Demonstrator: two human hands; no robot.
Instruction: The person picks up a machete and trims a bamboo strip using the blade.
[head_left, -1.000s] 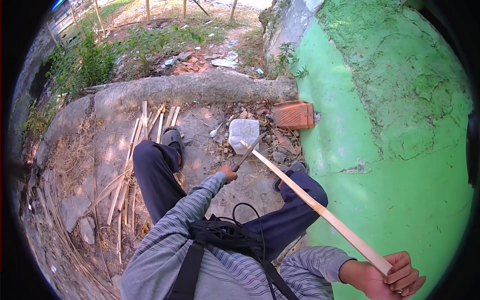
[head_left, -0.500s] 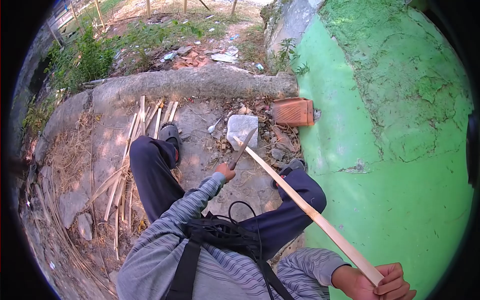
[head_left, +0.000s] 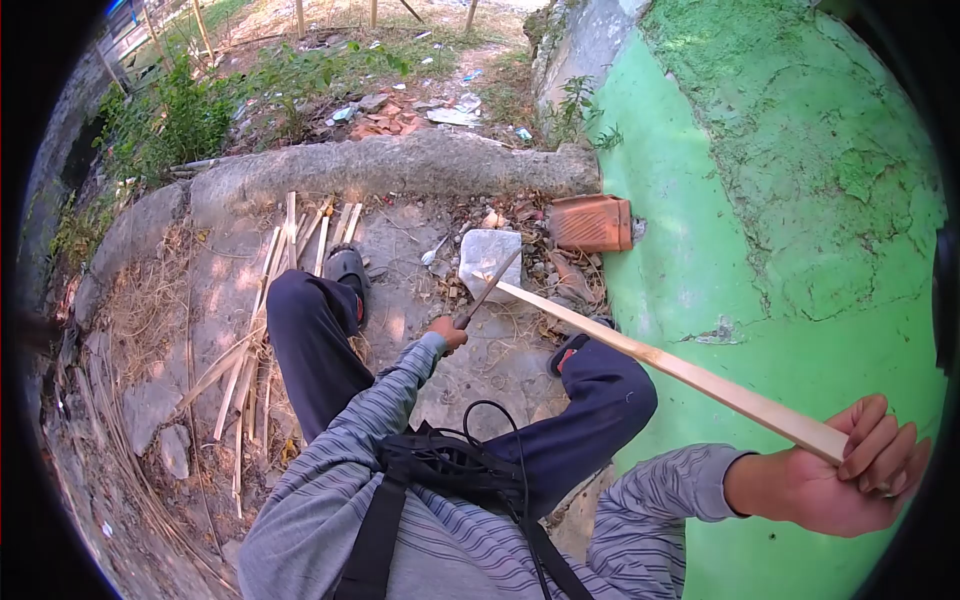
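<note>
A knife (head_left: 493, 285) with a dark blade is gripped in my left hand (head_left: 448, 335), its tip pointing up and to the right. My right hand (head_left: 855, 468) is closed round the near end of a long pale bamboo strip (head_left: 690, 374), out at the right. The strip slants up to the left, and its far end meets the blade over a whitish stone block (head_left: 490, 250) on the ground. Whether the blade is cutting into the strip cannot be made out. Both of my knees are bent apart, one on each side of the stone.
Several cut strips (head_left: 245, 375) lie piled beside my left leg. An orange clay block (head_left: 590, 223) sits by the green wall (head_left: 780, 420) on the right. A low concrete ledge (head_left: 390, 165) crosses ahead, with rubble and plants beyond it.
My right hand has swung up and to the right with the near end of the bamboo strip, so the strip lies flatter across the view. The knife has shifted only slightly.
</note>
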